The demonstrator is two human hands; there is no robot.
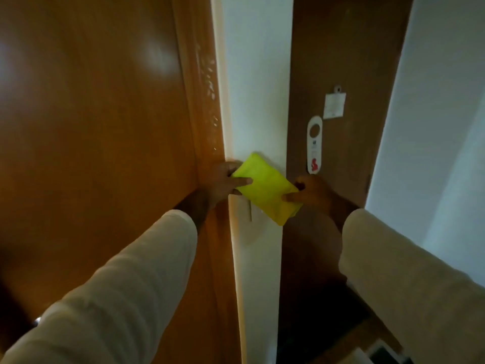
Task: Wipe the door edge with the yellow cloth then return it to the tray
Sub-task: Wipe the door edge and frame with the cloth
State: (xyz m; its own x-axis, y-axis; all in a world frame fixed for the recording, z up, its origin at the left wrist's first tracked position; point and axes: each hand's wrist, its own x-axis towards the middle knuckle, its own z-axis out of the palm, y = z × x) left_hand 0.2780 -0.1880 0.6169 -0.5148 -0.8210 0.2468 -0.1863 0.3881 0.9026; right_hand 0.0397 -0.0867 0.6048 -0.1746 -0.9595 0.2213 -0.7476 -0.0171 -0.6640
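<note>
Cloth first: the yellow cloth [265, 187] is folded into a flat pad and sits between my two hands in front of the pale wall strip [256, 101], at about the middle of the view. It lies slanted, its upper end toward the left and its lower end toward the right.

My left hand [223, 179] pinches the cloth's upper left end, one of its fingers [242, 182] laid across the front of the fabric and the rest curled behind it. That hand is close against the orange wooden door [91, 153] and its moulded door edge [207, 114], which runs up the frame just left of the wall strip. I cannot tell whether the cloth itself touches the door edge; from here it seems to hang just beside it, over the wall.

My right hand [312, 191] grips the lower right end of the cloth, thumb on the front and the other fingers folded behind. So both hands are closed on the same cloth, one at each end.

Behind the right hand stands a darker brown door [341, 61]. A white door hanger [314, 144] with a red mark near its bottom hangs on it just above that hand, and a small white card [334, 105] is fixed higher up.

Both forearms wear cream sleeves [118, 285] that fill the lower part of the view.
</note>
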